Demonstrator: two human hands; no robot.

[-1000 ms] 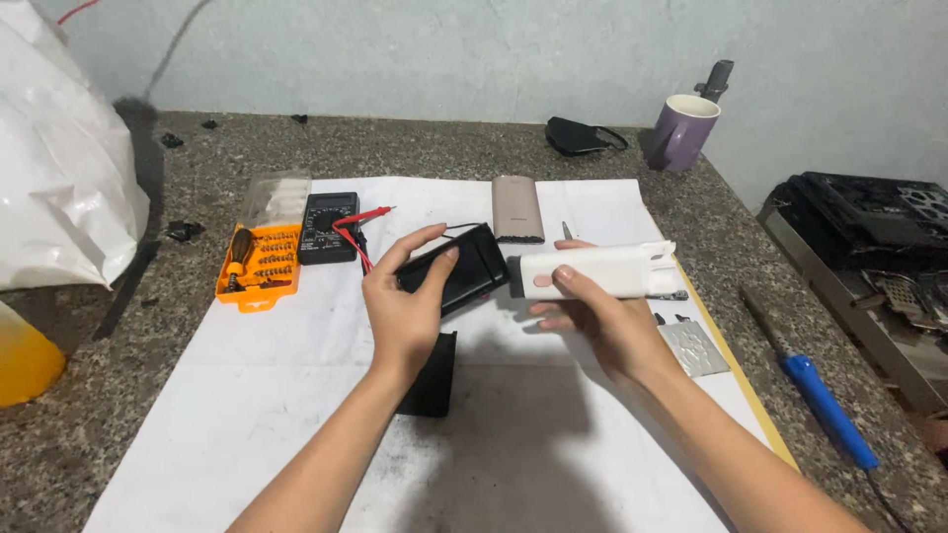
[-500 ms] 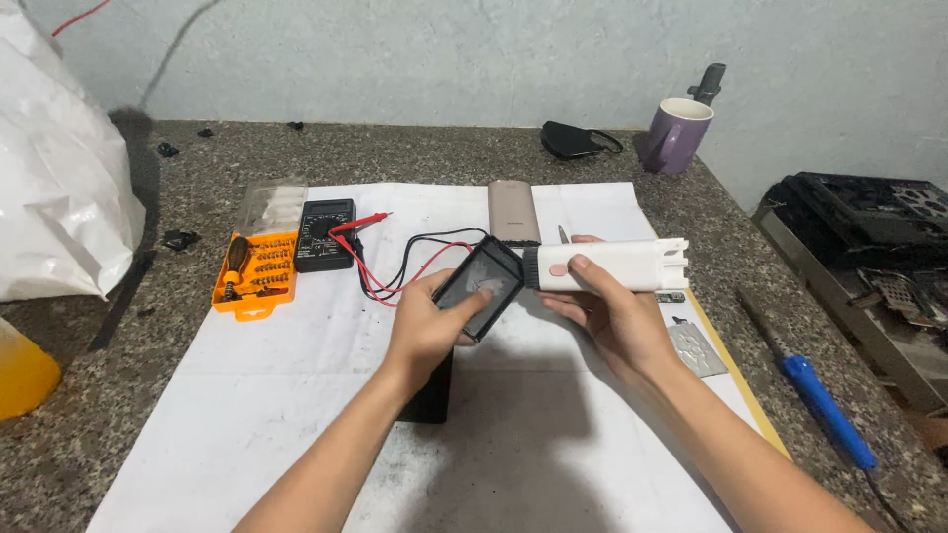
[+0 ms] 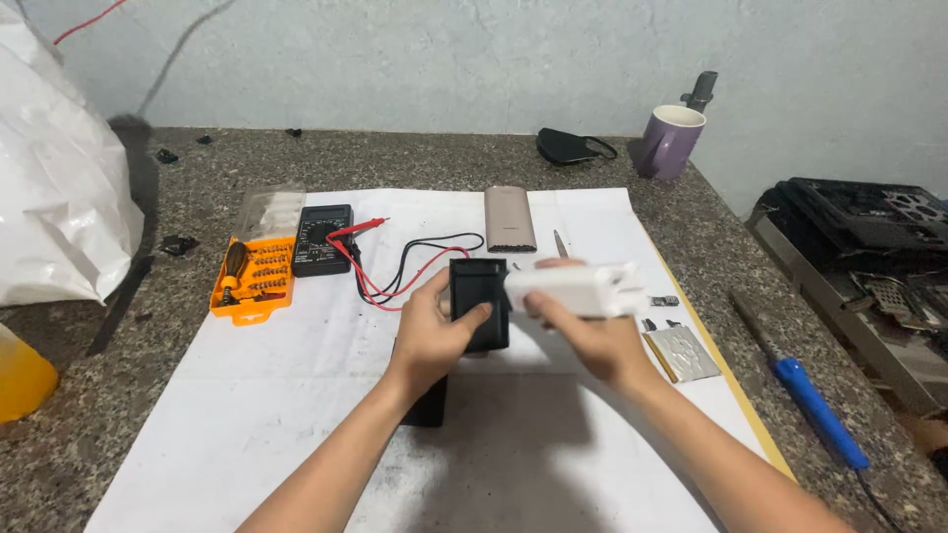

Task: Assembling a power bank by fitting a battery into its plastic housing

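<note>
Left hand (image 3: 432, 341): we see it gripping the black case (image 3: 480, 302) above the white paper (image 3: 247, 415).
Right hand (image 3: 588, 341): fingers curled around the white block (image 3: 576, 288), which looks blurred.
Hidden: a dark object (image 3: 427, 407) under our left wrist, mostly covered.
Cut off: the yellow thing (image 3: 20, 375) at the left edge.

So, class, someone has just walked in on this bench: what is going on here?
A person works over a white paper sheet on a stone table. The left hand grips a flat black case; the right hand holds a white rectangular block against it. Beside them lie a multimeter with red and black leads, an orange screwdriver-bit set and a silvery flat pack.
</note>
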